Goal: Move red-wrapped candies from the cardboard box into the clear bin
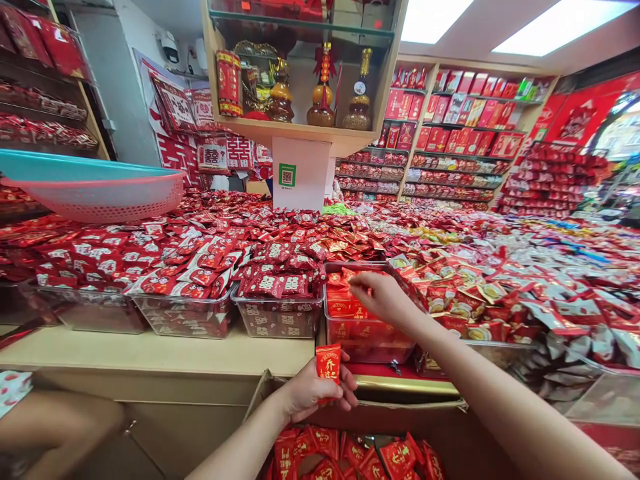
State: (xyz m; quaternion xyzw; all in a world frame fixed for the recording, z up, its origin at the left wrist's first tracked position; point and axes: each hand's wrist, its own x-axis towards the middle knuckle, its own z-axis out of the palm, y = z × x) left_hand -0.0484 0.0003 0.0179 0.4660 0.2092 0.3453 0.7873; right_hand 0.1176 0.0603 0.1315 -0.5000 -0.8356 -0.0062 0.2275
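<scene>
My left hand [320,387] is closed around a small red candy packet [328,363] with gold lettering, held upright above the open cardboard box [390,408]. Similar red packets [400,457] lie loose inside that box. My right hand [380,293] reaches over a clear plastic bin [370,340] partly filled with red packets [345,308]. Its fingers are pinched together at a red packet [346,276] near the bin's left side; the fingertips partly cover it.
Clear bins heaped with wrapped sweets line the counter [200,350], among them a maroon-packet bin [280,313]. A pink basket [110,200] rests at left. A display cabinet [300,130] hangs over the middle. A blurred person's arm [65,420] shows at lower left.
</scene>
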